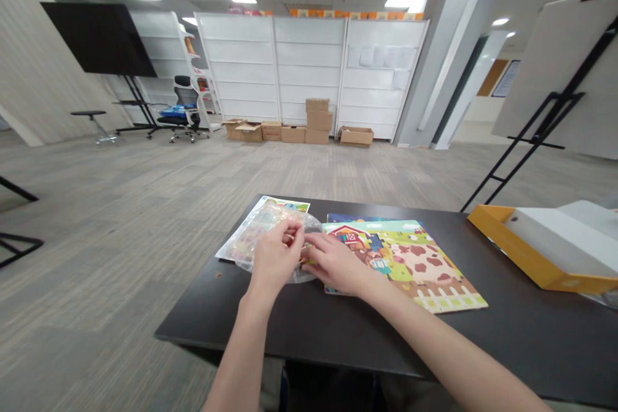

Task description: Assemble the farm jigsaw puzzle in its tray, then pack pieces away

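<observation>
A clear plastic bag (263, 222) with small colourful pieces inside lies on a printed sheet (295, 205) at the table's left end. My left hand (280, 250) is closed in a pinch at the bag. Right beside it, my right hand (340, 264) has its fingers curled at the bag's right part; what they hold is hidden. Under and beyond my right wrist lies a farm jigsaw puzzle (422, 261), with a barn, a spotted cow and a white fence. A dark blue gap (376, 243) shows near its upper middle.
Another dark blue board (355, 217) sticks out behind the farm puzzle. A yellow and white open box (531, 251) stands on the dark table (299, 335) at the right. Past the table are a whiteboard stand (535, 135), cardboard boxes (292, 134) and an office chair (182, 109).
</observation>
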`<state>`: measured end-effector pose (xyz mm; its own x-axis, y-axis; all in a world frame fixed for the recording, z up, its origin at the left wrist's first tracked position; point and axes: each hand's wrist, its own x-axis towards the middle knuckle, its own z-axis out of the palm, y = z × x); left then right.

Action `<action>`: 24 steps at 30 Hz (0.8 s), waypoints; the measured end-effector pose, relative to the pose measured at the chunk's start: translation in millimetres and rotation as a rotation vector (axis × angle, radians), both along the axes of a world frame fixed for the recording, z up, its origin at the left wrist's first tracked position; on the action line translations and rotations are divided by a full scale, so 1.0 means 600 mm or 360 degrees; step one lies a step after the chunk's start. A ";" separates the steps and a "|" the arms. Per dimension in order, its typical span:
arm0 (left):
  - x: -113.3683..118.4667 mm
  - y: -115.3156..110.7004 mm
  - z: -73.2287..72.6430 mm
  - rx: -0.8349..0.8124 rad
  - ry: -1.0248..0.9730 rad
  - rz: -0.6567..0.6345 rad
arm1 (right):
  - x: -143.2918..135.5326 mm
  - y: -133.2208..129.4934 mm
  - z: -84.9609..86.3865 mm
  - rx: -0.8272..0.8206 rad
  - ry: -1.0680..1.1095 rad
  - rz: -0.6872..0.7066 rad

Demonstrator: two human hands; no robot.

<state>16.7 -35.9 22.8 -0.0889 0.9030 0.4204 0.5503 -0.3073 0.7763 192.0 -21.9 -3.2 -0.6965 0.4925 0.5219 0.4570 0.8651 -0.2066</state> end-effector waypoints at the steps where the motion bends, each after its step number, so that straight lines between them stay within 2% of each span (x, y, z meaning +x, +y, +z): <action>1: 0.000 0.000 -0.001 0.0003 0.0005 0.0003 | 0.014 0.002 0.004 -0.0032 -0.0019 -0.0067; 5: -0.001 -0.001 -0.004 -0.0019 0.0011 0.0021 | 0.095 0.027 0.020 -0.0184 -0.0094 -0.0651; 6: -0.001 -0.001 -0.004 -0.0028 0.0010 0.0027 | 0.114 0.034 0.022 -0.0219 -0.0188 -0.0726; 9: -0.001 -0.001 -0.004 -0.0032 0.0014 0.0030 | 0.154 0.049 0.022 -0.0422 -0.0391 -0.0716; 12: -0.001 0.000 -0.004 -0.0024 0.0000 0.0020 | 0.167 0.051 0.018 -0.0585 -0.0427 -0.0716; 19: -0.002 0.000 -0.003 -0.0004 0.0009 0.0038 | 0.181 0.054 0.019 -0.0664 -0.0561 -0.1042; 24: -0.004 -0.002 0.001 0.0033 0.0037 0.0056 | 0.188 0.058 0.017 -0.0717 -0.0295 -0.1020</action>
<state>14.6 -37.3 23.2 -0.1105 0.8906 0.4411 0.5788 -0.3031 0.7570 304.5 12.8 7.1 -0.2630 0.9614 0.0811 0.8974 0.2746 -0.3453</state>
